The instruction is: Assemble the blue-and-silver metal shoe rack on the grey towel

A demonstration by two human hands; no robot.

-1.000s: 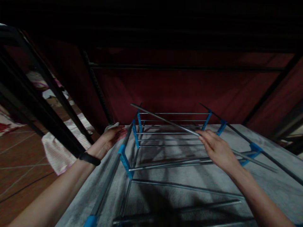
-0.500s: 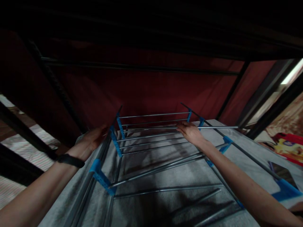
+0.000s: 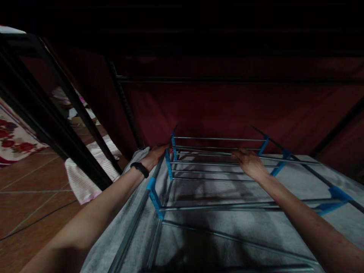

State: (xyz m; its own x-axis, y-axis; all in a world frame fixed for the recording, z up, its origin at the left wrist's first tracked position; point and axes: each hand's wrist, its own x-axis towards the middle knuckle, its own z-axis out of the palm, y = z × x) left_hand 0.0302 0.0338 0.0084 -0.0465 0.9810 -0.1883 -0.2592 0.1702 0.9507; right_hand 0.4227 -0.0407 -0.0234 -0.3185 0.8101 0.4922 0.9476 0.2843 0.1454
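Observation:
A rack frame of thin metal rods with blue plastic brackets lies on a grey cloth. My left hand (image 3: pixel 156 155), with a dark band on its wrist, is at the far left side rail; its fingers close around the upper part of a blue bracket (image 3: pixel 168 163), partly hidden. My right hand (image 3: pixel 250 163) pinches a loose metal rod (image 3: pixel 295 160) that lies across the frame. The rod's left end reaches the left brackets near my left hand, while its right end sticks out past the right side rail (image 3: pixel 315 176).
Dark metal posts (image 3: pixel 82 117) and a dark overhang enclose the space, with a red cloth (image 3: pixel 216 110) behind. On the left, a striped cloth (image 3: pixel 82 182) lies on the tiled floor (image 3: pixel 34 204) beside a thin cable. More rods (image 3: pixel 241 240) lie in the foreground.
The view has turned to the left, showing more floor. My left hand has come in to the left bracket. My right hand still holds the rod, whose left end is now nearer the left brackets.

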